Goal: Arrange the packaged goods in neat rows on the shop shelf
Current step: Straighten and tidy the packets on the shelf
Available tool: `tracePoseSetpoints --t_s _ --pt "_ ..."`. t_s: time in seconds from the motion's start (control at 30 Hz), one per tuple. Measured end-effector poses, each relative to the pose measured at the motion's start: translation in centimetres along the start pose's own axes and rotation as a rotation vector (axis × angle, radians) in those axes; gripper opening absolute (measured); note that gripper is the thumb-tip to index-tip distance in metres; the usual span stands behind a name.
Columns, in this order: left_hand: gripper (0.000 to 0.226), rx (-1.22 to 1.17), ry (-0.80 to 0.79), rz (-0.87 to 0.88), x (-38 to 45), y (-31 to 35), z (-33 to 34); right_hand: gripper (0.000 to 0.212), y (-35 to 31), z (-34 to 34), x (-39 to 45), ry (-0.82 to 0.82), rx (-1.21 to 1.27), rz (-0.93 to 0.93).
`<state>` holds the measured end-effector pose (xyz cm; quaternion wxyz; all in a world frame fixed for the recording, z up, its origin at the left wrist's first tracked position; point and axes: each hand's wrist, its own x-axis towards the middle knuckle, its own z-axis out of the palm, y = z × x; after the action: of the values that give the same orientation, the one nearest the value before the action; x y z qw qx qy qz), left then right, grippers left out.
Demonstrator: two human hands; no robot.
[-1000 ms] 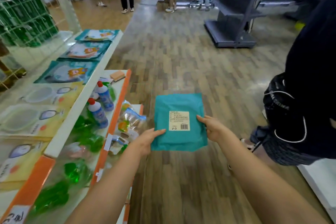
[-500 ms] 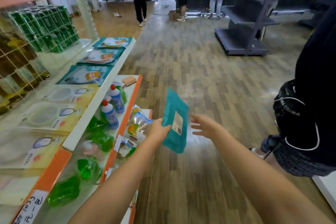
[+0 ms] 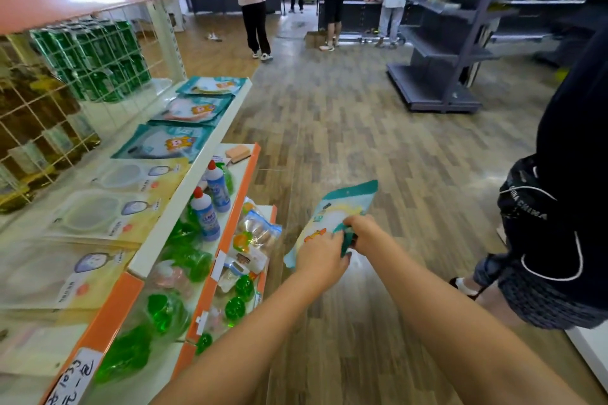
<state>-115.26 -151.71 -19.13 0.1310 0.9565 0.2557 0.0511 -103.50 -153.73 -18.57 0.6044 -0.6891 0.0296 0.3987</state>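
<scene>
Turned since the earlier frame: teal pouch (image 3: 332, 220), printed face now up, held over the floor beside the shelf (image 3: 200, 154). Left hand (image 3: 320, 256) and right hand (image 3: 363, 232) both grasped its lower edge. Judged light, limp, glossy; best carried by opposite edges.

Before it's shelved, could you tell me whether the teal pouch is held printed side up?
Printed side up: the teal pouch, gripped by both hands, shows its cartoon front.

Glossy plastic packet (image 3: 342, 210); wood-look floor (image 3: 362, 141) with a sheen.
</scene>
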Motion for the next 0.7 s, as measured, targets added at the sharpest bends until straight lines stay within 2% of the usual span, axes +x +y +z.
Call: tracePoseSetpoints --t_s 0.13,0.37,0.5,0.6,0.7 --pt "0.044 -0.039 -0.052 0.039 0.1 -2.5 0.4 0.026 -0.2 -1.2 0.7 0.065 0.028 -0.023" --pt "0.036 0.099 -0.162 -0.066 3.2 -8.5 0.8 0.017 -0.7 -4.7 2.6 0.137 0.152 -0.010" --pt "0.037 0.123 -0.190 -0.141 6.0 -10.5 0.6 0.017 -1.5 -6.1 4.6 0.133 0.166 0.022" --pt "0.037 0.135 -0.206 -0.200 8.5 -10.3 0.4 0.008 -3.1 -6.9 6.5 0.099 0.145 0.037" --pt "0.038 0.155 -0.209 -0.243 11.6 -9.6 0.1 0.008 -5.4 -8.1 8.4 0.070 0.125 0.039"
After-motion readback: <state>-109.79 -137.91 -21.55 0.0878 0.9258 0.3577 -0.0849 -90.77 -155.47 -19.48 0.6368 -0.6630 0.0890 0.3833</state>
